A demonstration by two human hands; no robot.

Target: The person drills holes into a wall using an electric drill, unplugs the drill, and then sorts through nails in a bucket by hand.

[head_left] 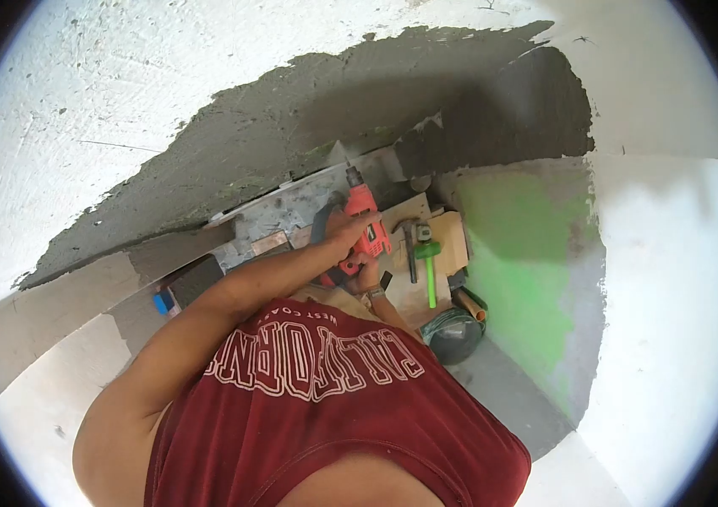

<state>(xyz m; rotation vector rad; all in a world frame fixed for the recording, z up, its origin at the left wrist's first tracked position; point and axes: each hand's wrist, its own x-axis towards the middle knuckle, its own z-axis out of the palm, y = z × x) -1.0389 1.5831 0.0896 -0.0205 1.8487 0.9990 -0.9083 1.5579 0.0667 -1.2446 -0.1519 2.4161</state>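
Observation:
A red power drill [360,203] points away from me, its dark chuck toward the grey plastered wall. My left hand [344,230] wraps around the drill's body from the left. Lower down, my right hand [365,275], with a watch on the wrist, grips the drill near its handle end; some of its fingers are hidden. Just right of the drill lies a dark-handled hammer [412,258]. Beside that is a mallet with a bright green handle [431,283]. A small tape-measure-like item [423,231] sits by their heads.
Boards [453,241] lie under and around the tools. A dark round container [455,335] stands at the lower right, near a green-patched wall [519,245]. Grey plaster [291,118] covers part of the white wall ahead. A small blue item [163,302] is at far left.

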